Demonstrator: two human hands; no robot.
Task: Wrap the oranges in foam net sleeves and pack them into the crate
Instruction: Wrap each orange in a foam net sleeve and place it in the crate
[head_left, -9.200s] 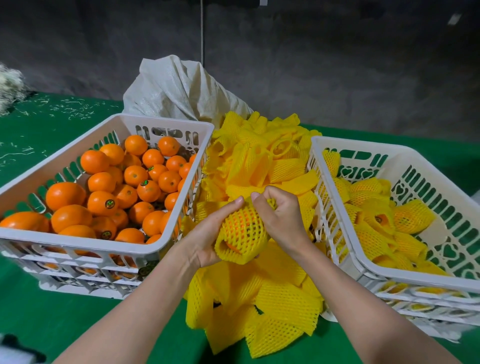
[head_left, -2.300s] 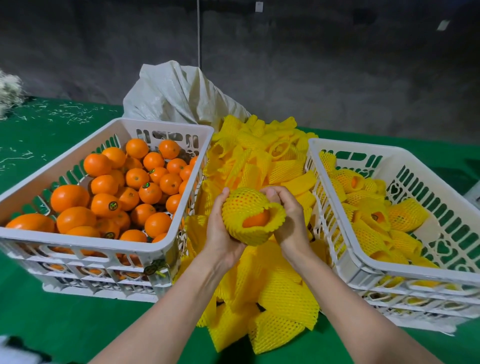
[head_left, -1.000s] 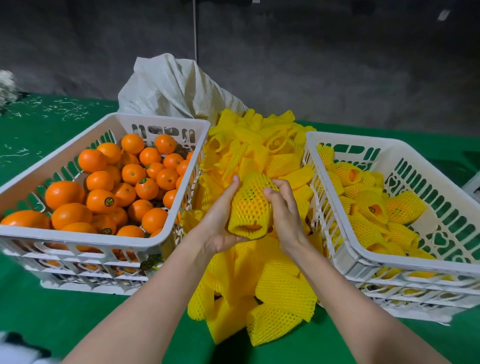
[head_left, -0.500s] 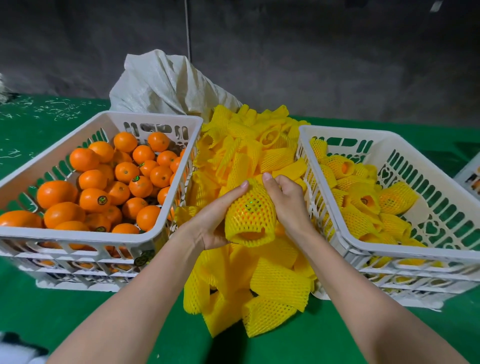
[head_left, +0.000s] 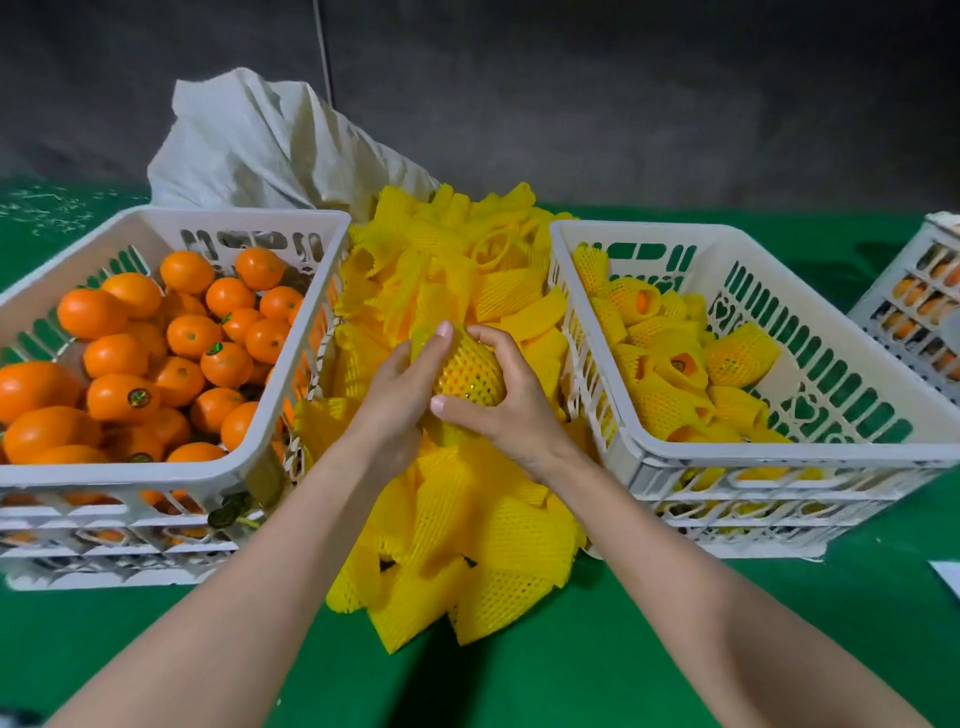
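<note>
Both hands hold one orange in a yellow foam net sleeve (head_left: 470, 370) above the pile of loose sleeves (head_left: 467, 519). My left hand (head_left: 400, 400) grips its left side with the thumb up on top. My right hand (head_left: 511, 400) curls round its right side and front. Orange skin shows through the mesh. The white crate on the left (head_left: 291, 415) is full of bare oranges (head_left: 182, 338). The white crate on the right (head_left: 779, 457) holds several sleeved oranges (head_left: 670, 374) along its left half.
A grey-white sack (head_left: 270, 150) lies behind the left crate and the sleeve pile. Another white crate (head_left: 914, 306) with oranges stands at the far right edge. Everything rests on a green tabletop (head_left: 675, 649). A white scrap (head_left: 948, 574) lies at the right edge.
The sleeved orange has sunk lower, closer to the sleeve pile, and both hands have closed further round it. The view has shifted a little to the right.
</note>
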